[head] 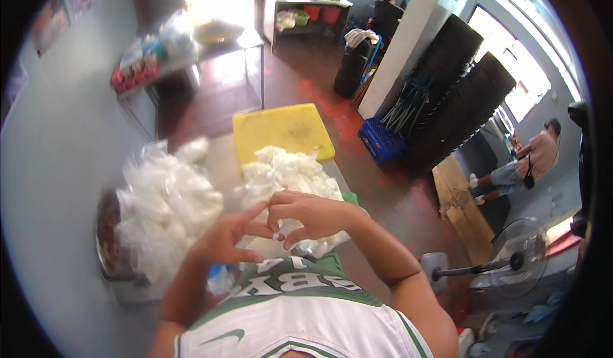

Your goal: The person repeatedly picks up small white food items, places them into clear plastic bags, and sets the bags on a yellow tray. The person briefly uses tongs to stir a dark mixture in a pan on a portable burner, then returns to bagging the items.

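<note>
My left hand (230, 236) and my right hand (304, 214) meet in front of my chest, over the table's near edge. The left fingers are spread, with a small white band or bit on one of them. My right hand's curled fingers touch the left fingers at that spot; whether they pinch it is unclear. Just beyond the hands lies a pile of clear plastic bags with white contents (297, 171), partly on a yellow cutting board (287, 123). To the left is a larger heap of similar bags (167, 205).
A metal bowl with brown contents (109, 233) sits at far left by the wall. Behind stands a side table (215, 49) with bags and a red tray. At right are a blue crate (380, 140), black stacks (450, 104), a standing fan (515, 261) and a person (536, 154). Another person sits farther back.
</note>
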Demonstrator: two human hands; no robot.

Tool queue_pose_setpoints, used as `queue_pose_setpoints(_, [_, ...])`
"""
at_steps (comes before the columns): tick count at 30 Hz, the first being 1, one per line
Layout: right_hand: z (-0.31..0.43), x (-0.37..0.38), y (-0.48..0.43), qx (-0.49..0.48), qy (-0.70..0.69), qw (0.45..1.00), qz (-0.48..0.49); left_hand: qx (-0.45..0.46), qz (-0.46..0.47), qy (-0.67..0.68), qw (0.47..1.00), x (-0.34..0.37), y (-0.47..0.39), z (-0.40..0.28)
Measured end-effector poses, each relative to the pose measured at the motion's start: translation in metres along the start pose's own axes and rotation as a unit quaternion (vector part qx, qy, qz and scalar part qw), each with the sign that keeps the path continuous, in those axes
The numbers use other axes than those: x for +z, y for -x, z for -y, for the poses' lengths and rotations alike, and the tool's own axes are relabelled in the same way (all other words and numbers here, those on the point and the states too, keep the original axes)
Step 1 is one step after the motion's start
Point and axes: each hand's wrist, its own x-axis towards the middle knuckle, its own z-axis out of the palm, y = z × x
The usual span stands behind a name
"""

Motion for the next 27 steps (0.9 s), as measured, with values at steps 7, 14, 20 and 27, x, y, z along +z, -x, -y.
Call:
queue_pose_setpoints(7, [-0.027,0.053,-0.007,0.028,-0.124,0.992,-0.023,-0.044,0.020,-0.192,0.980,-0.008,0.020,0.005])
queue_pose_setpoints(14, [-0.060,0.108,-0.032,0.124,-0.126,0.947,-0.270,0.041,-0.146,0.018,0.988,-0.012,0.030,0.028])
queue_pose_setpoints(20, [-0.069,0.075,-0.064,0.072,0.077,0.925,-0.365,0.141,-0.166,0.069,0.974,-0.025,0.015,0.018])
queue_pose_setpoints(27, [-0.145,0.044,-0.065,0.045,0.292,0.896,-0.331,-0.110,-0.624,-0.461,0.621,-0.203,0.038,0.076])
